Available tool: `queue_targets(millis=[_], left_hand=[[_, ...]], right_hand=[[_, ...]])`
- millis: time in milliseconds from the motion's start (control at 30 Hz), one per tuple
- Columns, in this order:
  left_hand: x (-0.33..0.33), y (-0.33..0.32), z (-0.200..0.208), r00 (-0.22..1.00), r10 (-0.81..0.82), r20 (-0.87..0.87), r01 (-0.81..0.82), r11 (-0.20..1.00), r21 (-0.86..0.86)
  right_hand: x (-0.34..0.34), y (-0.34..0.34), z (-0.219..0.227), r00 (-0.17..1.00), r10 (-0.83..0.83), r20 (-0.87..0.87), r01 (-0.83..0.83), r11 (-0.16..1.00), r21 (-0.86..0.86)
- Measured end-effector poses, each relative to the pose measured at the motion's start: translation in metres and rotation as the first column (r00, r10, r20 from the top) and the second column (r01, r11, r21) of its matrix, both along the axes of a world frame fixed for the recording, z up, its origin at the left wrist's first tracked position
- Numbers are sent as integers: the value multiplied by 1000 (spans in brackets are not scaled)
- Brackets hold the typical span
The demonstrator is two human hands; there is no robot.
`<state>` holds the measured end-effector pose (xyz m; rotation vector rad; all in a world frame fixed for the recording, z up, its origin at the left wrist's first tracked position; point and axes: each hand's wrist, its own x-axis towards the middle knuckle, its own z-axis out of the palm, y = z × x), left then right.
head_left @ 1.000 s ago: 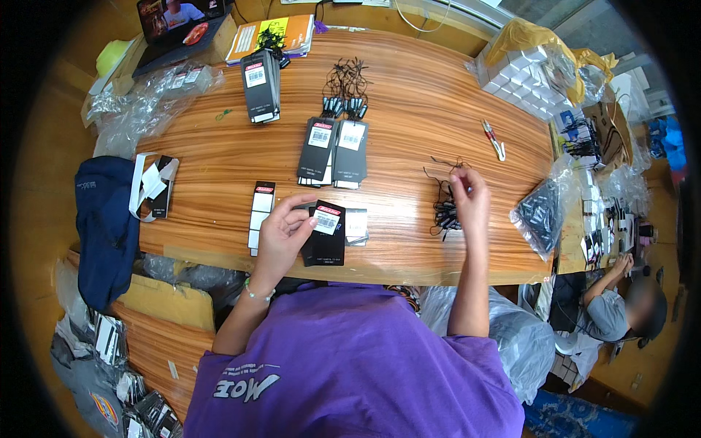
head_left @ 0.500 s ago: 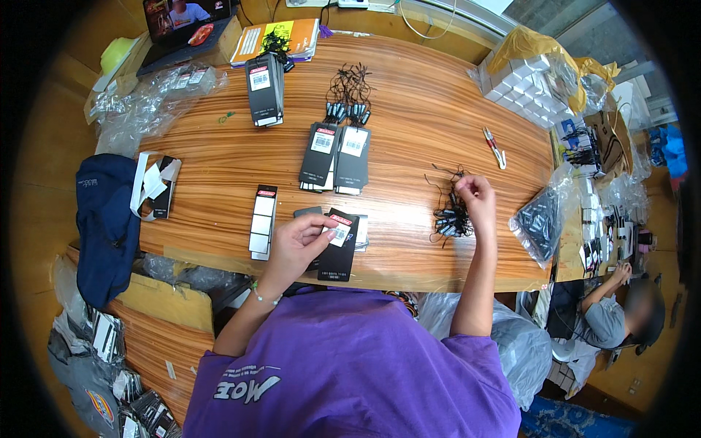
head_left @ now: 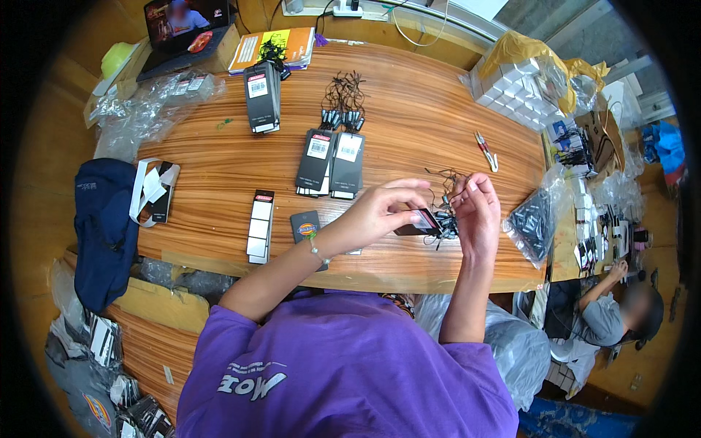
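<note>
My left hand [head_left: 391, 208] grips a black hang tag [head_left: 418, 228] between thumb and fingers. The tag is tilted beside a loose pile of black hang-tag strings [head_left: 447, 225]. My right hand [head_left: 479, 208] pinches a thin black string close above that pile; its far end is hard to make out. One dark tag with a coloured logo [head_left: 300, 225] lies on the table left of my left forearm. Farther up lie two stacks of strung black tags, a left stack [head_left: 312, 164] and a right stack [head_left: 347, 166], with their strings fanned out above them.
A stack of label cards [head_left: 259, 230] lies at left, another tag stack [head_left: 261, 102] near the notebooks [head_left: 274, 45]. Small red-handled snippers [head_left: 485, 151] and a bag of black pieces [head_left: 535, 219] are at right. White boxes [head_left: 511, 91] fill the far right corner. A co-worker [head_left: 610, 310] sits at right.
My left hand has carried the black tag rightward from the near table edge to the string pile. My right hand has drawn a string up slightly and turned.
</note>
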<state>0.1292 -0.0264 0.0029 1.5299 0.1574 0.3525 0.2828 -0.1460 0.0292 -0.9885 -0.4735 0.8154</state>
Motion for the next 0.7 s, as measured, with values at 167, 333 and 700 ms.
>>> queue_targets(millis=[167, 333, 700], left_hand=[[8, 1, -10, 977, -213, 15, 213, 963, -166], [-1, -1, -2, 972, -233, -44, 214, 943, -253], [6, -4, -8, 995, -2, 103, -13, 990, 142]], right_hand=[[-16, 7, 6, 994, 43, -102, -37, 997, 61], [-12, 9, 1, 976, 119, -183, -90, 983, 162], [-21, 13, 3, 918, 195, -345, -110, 962, 249]])
